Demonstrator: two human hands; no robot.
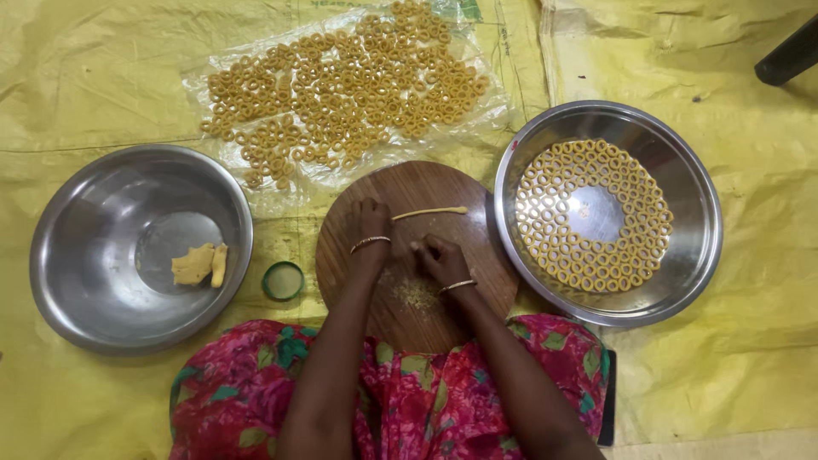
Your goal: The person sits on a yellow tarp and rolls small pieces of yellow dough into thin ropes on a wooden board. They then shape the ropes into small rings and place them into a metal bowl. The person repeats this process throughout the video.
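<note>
Both hands rest on the round board: left hand curled beside a dough strip, right hand pinched shut, contents unclear.

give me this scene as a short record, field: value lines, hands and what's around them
surface: round wooden board on yellow plastic sheet
left hand: left hand resting on the board, beside a thin rolled strip of yellow dough
right hand: right hand fingers curled, pressed to the board; what they pinch is hidden
left side: steel bowl holding lumps of yellow dough; small green ring lid beside it
right side: steel pan with dough rings laid in circles
top: loose dough rings on clear plastic
</note>
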